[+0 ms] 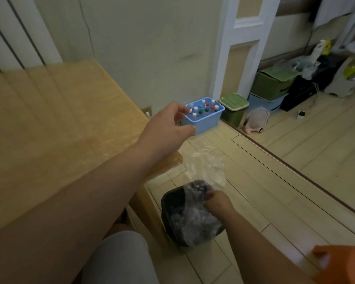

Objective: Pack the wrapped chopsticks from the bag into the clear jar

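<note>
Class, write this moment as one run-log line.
left hand: extended past table edge, empty | right hand: gripping clear plastic bag at black bin | jar, chopsticks: not in view

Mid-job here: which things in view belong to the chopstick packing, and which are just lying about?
Job: crumpled clear plastic bag, half inside the black plastic waste bin. No jar or chopsticks in view.
Lying about: blue plastic crate of small capped bottles; green lidded bin; green cardboard box; pale fan on the floor; wooden table.

Floor (275, 181) bears black bin (169, 203); blue basket (205, 124).
</note>
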Demonstrator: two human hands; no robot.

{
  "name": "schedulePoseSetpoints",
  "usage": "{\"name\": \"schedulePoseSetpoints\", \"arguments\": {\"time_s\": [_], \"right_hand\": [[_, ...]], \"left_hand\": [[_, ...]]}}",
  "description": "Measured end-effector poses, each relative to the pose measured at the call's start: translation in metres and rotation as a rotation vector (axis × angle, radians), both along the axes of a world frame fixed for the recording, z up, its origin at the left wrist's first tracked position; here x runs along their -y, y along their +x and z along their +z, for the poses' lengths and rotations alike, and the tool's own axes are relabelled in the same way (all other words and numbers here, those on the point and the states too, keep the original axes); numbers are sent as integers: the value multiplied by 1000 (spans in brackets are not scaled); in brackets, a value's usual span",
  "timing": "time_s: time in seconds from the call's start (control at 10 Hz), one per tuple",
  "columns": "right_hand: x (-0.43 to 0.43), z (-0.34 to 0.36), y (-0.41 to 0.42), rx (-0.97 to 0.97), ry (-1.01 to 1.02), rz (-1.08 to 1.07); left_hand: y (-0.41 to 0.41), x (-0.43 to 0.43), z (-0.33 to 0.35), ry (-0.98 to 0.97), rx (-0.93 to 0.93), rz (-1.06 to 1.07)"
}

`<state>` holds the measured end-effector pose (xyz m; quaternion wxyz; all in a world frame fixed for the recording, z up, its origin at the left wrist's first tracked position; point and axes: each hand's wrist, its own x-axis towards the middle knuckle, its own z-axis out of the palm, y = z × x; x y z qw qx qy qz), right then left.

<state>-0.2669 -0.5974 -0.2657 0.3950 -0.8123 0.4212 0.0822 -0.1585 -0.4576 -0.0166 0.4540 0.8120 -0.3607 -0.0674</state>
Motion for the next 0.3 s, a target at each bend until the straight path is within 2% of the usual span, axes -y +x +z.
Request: {"name": "schedulePoseSetpoints", "arguments": {"time_s": [0.3], "right_hand": [[-3, -9, 3, 39, 20, -45]], "left_hand": [[3, -1, -3, -2, -17, -10]]}}
